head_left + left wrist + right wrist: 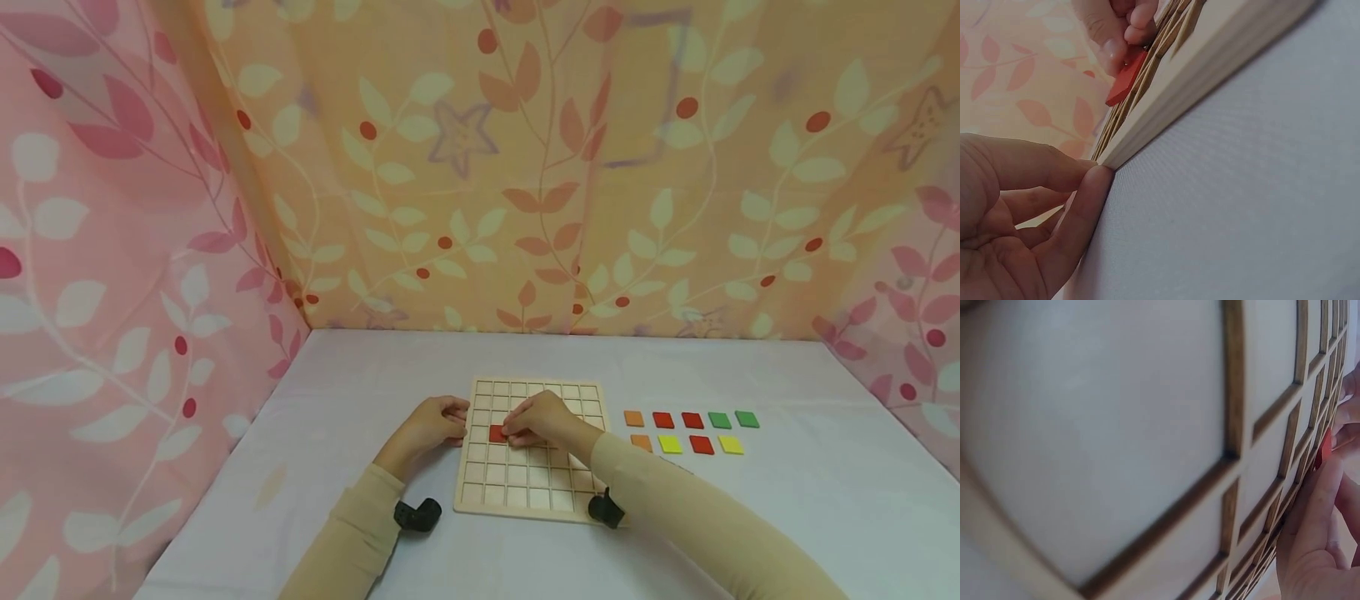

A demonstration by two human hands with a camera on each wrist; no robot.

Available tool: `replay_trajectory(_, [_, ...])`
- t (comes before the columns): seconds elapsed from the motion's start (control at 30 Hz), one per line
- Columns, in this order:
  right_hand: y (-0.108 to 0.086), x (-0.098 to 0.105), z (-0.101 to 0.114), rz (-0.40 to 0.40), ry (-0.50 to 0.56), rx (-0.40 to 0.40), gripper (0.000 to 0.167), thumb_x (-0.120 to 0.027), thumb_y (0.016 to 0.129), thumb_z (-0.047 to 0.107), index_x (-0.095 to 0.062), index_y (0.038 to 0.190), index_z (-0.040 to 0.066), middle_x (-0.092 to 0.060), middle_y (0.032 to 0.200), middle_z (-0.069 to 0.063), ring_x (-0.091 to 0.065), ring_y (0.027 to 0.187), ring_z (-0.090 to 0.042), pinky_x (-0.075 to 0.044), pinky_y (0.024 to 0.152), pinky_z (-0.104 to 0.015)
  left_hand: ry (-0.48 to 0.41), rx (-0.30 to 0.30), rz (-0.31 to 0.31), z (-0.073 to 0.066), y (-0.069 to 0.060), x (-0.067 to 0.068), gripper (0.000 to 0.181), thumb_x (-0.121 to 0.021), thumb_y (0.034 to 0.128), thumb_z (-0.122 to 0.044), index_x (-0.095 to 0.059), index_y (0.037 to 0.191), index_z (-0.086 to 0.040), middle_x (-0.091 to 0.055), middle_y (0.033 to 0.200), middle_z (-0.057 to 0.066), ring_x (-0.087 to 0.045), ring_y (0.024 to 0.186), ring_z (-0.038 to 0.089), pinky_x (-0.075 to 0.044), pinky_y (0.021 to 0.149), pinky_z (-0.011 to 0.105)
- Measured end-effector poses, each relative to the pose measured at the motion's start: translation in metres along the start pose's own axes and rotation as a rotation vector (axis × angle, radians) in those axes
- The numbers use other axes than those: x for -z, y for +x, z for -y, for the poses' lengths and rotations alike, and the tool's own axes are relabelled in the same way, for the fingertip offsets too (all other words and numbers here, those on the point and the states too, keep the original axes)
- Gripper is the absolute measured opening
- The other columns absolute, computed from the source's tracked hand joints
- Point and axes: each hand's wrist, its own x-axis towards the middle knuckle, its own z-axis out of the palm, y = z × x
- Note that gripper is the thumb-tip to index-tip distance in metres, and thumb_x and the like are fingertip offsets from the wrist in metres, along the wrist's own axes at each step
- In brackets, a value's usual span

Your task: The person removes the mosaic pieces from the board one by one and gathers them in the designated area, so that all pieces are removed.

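Observation:
A wooden grid board lies flat on the table, its square cells divided by thin raised strips. My left hand is at its left side, and in the left wrist view the thumb and a finger pinch the board's edge. Over the grid, my right hand pinches a red square tile at a cell in the left part. In the left wrist view the tile stands tilted against the strips. The right wrist view shows only a sliver of the red tile by the fingertips.
Right of the board, two rows of loose square tiles lie on the white table: orange, red, green and yellow. My right forearm crosses in front of them. Patterned cloth hangs behind.

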Motion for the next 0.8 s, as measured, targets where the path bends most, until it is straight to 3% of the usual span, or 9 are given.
replay_trajectory(0.6, [-0.005, -0.002, 0.004, 0.016, 0.034, 0.000, 0.010, -0.071, 0.084, -0.006, -0.069, 0.093, -0.009, -0.070, 0.070, -0.008, -0.065, 0.056, -0.011, -0.061, 0.058, -0.024, 0.005, 0.010, -0.005, 0.000, 0.003, 0.000, 0.048, -0.064, 0.0816, 0.012, -0.058, 0.129, 0.007, -0.063, 0.103, 0.016, -0.060, 0.084, 0.016, -0.061, 0.066, 0.026])
replay_trajectory(0.8, [-0.012, 0.012, 0.002, 0.030, 0.067, 0.022, 0.017, -0.071, 0.084, -0.005, -0.068, 0.100, -0.011, -0.069, 0.076, -0.008, -0.065, 0.059, -0.009, -0.061, 0.061, -0.022, 0.005, 0.005, -0.007, 0.001, 0.001, 0.000, 0.049, -0.064, 0.0814, 0.013, -0.058, 0.130, 0.007, -0.063, 0.104, 0.017, -0.060, 0.083, 0.017, -0.061, 0.066, 0.026])
